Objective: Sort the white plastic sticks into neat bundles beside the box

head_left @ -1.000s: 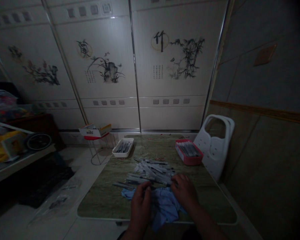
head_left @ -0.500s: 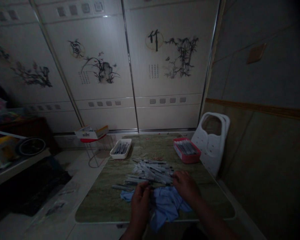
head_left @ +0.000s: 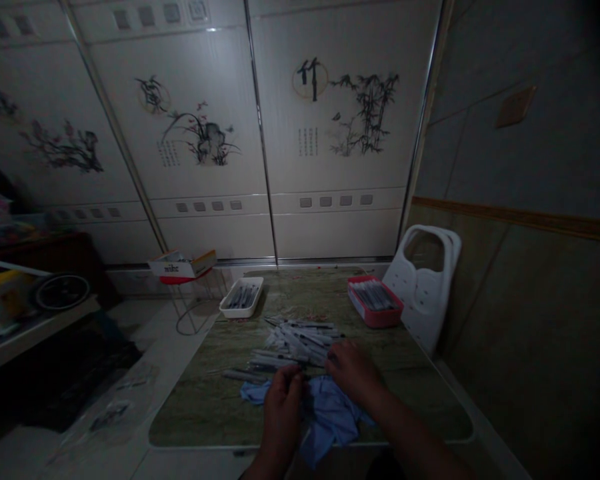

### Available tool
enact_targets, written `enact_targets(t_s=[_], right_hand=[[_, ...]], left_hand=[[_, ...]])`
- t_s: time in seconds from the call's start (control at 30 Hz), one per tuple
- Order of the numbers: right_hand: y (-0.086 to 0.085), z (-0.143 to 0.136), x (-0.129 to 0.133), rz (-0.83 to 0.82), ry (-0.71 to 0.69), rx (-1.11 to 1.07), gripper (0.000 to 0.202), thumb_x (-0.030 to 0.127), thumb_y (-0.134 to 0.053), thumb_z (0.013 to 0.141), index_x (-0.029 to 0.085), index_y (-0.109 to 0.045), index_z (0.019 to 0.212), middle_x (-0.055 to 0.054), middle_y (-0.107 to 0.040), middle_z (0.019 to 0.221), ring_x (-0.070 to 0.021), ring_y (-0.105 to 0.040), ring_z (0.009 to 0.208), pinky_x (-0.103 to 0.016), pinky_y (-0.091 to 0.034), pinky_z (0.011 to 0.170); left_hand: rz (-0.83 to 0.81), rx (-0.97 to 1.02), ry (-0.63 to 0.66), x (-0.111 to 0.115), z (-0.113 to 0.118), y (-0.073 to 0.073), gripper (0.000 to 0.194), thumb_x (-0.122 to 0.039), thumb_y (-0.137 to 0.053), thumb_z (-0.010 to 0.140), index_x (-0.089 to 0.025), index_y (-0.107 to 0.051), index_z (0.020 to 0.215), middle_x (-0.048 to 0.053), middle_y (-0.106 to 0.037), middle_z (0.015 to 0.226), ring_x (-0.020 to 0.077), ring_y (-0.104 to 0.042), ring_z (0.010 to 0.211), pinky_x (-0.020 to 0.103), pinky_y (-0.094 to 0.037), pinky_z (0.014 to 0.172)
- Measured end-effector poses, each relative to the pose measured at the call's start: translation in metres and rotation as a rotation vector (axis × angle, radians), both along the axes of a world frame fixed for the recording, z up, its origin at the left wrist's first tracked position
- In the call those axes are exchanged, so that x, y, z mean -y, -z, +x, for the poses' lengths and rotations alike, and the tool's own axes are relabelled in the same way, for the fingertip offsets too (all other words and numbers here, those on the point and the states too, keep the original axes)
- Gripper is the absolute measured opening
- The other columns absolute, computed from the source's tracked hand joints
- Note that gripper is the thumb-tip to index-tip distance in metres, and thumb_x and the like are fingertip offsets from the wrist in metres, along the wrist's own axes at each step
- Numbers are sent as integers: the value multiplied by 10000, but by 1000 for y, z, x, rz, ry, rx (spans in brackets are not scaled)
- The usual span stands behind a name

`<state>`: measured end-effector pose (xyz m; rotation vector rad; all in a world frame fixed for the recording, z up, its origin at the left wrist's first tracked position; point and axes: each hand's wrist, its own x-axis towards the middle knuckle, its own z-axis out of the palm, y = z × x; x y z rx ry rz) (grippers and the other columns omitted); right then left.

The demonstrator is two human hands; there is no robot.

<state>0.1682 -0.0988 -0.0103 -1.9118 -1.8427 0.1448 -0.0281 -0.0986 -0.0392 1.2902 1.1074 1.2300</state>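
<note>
A loose pile of pens [head_left: 300, 337], with pale barrels and dark ends, lies mid-table. My left hand [head_left: 282, 395] is closed in a pinch at the pile's near edge; a slim dark end, seemingly a pen's, shows by its fingertips. Close by on the right, my right hand [head_left: 351, 369] has curled fingers at the pile's right edge, and what they hold is hidden. A crumpled blue cloth [head_left: 333, 417] lies under and between my hands, hanging over the table's front edge.
On the green table [head_left: 205, 407], a white tray [head_left: 253, 308] of pens stands back left and a red basket [head_left: 383, 320] of pens back right. A white folded chair [head_left: 427, 287] leans by the right wall. A red stool [head_left: 177, 280] bears an open box [head_left: 180, 268].
My right hand has moved left, closer to my left hand, along the pile's right edge. My left hand has stayed nearly in place.
</note>
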Motion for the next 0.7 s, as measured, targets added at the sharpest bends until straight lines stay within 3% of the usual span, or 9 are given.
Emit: enact_targets(t_s=[0.2,0.57,0.7], right_hand=[[0,-13,-7,-73,19,53,106,281,-648,856,225,-677,942,-78,-662,1038,-249,-553,1071,-318,-380,863],[0,-20,-10,-39,0,26,130,285,-593,906,226,-687,975,-82,-665,1066,-234,-575,1044,-305,-391,857],[-4,-11,-12,9,-9,-47,146,297,-559,930,224,-669,993,-70,-687,1034,-214,-606,997,-280,-395,811]], left_hand=[[6,0,-10,-1,0,1,353,-471,-654,837,-174,-665,1029,59,-700,898,202,-658,819,316,-511,736],[35,-11,-12,-1,0,-1,328,-459,-638,846,-181,-675,1016,68,-712,912,206,-648,827,333,-512,762],[13,2,-6,-1,1,-2,344,-469,-649,841,-179,-680,1023,77,-718,932,217,-664,844,343,-521,774]])
